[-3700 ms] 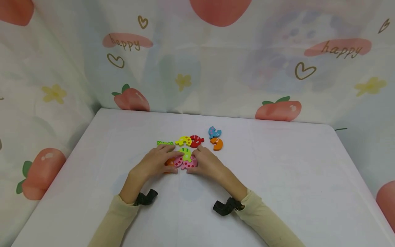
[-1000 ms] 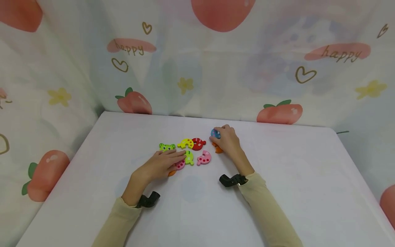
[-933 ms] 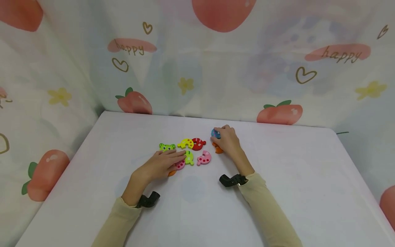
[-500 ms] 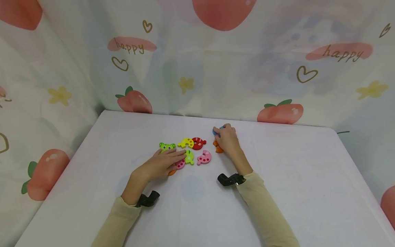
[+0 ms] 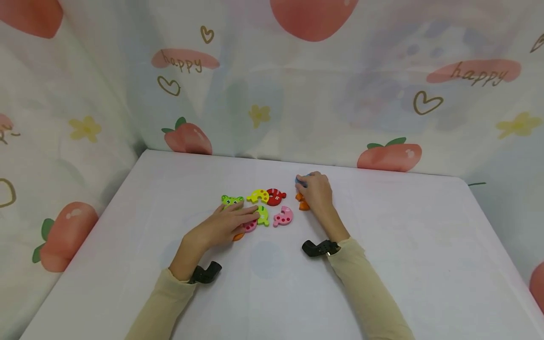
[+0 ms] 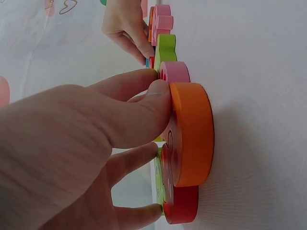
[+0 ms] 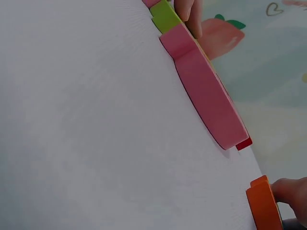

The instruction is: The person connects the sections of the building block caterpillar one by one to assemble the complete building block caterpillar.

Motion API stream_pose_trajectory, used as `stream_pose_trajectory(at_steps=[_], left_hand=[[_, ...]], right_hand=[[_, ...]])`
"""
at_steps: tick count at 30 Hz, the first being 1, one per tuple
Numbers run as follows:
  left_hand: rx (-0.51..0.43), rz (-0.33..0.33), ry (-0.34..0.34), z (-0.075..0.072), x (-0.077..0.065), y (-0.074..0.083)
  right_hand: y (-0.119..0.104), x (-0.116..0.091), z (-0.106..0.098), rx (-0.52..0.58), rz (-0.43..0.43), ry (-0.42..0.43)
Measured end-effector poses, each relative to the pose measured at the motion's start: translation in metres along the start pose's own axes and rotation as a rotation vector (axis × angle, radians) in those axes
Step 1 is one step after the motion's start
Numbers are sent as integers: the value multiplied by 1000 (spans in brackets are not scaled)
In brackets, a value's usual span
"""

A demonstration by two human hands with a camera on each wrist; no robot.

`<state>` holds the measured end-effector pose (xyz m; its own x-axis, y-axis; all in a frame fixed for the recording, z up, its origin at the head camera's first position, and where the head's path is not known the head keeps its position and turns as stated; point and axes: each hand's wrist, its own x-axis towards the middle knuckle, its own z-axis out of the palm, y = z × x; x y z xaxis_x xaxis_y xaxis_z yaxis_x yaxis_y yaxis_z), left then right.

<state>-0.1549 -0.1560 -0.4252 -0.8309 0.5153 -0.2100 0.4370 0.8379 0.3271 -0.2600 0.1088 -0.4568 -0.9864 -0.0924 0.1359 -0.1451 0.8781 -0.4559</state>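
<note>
My left hand rests on a cluster of thick puzzle pieces, fingers nearly straight. In the left wrist view its thumb touches an orange piece, and other fingertips touch a red piece and the green animal-head piece. A pink piece and a light green piece continue the row, partly covered by the fingers. Further back on the right, my right hand pinches a blue puzzle piece, largely hidden behind its fingers. An orange piece lies just below that hand.
A pink dotted piece lies alone between the hands. Behind it, a yellow dotted piece and a red striped piece are joined. The white table ends at a patterned curtain.
Since the oldest frame, my right hand has left the cluster and reached the blue piece; the pink dotted piece now lies apart. Lately the right fingers have covered more of the blue piece. My left hand stays.
</note>
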Motion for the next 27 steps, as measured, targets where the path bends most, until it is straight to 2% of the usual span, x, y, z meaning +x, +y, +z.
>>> stream_pose_trajectory(at_steps=[3,6,11,14,17,20,27], left_hand=[[3,13,5,-2,-2,0],[4,14,2,-4,-2,0],[8,33,-6,-4,-1,0],[5,48,-2,-4,-1,-1],[7,60,13,-2,0,-3],[5,59,18,-1,0,-3],[-36,49,2,-3,-1,-3]], right_hand=[[0,-4,-1,51,-36,14],[-5,-12,-9,98,-113,26],[-23,-44,-23,160,-339,65],[-32,-69,-22,188,-477,63],[-37,-89,-16,162,-568,34],[-41,-101,-9,126,-611,-16],[-50,-112,-4,146,-611,-103]])
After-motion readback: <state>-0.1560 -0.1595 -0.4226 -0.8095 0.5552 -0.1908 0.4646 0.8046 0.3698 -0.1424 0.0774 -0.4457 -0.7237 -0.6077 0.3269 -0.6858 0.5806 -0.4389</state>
